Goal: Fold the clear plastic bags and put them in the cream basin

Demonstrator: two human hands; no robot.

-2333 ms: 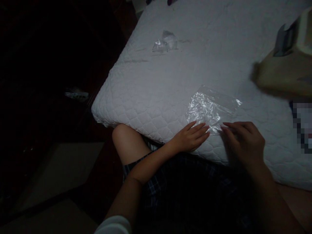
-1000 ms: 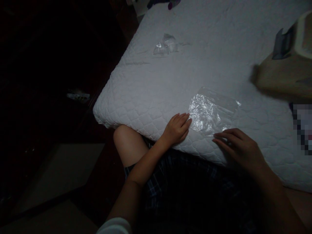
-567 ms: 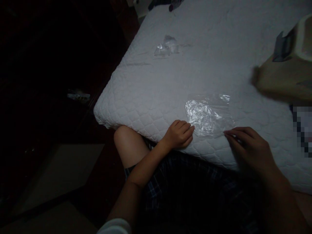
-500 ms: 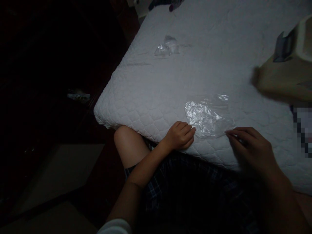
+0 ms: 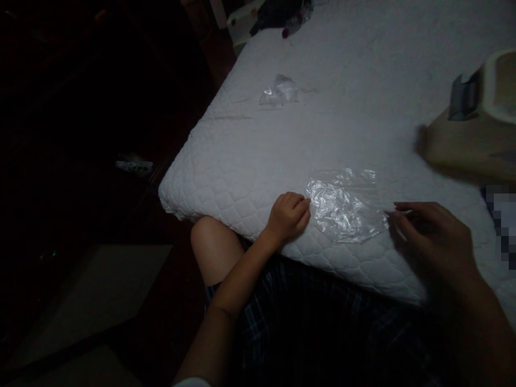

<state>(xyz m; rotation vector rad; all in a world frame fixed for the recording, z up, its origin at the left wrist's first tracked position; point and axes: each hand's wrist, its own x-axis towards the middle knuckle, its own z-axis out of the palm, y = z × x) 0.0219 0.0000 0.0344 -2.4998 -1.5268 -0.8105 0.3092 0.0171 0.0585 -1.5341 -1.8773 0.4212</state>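
A clear, crinkled plastic bag lies flat on the white quilted mattress near its front edge. My left hand rests on the mattress at the bag's left edge, its fingers curled and touching the plastic. My right hand sits at the bag's right edge, with its fingertips pressed together at the corner of the plastic. Whether they pinch the plastic is hard to make out in the dim light.
A second, smaller crumpled piece of clear plastic lies farther back on the mattress. A beige container with a grey part stands at the right. Dark items sit at the far edge. The floor to the left is dark.
The bag has been turned and shifted a little on the mattress. My left hand went from flat to curled at the bag's left edge; my right hand moved right to the bag's other corner.
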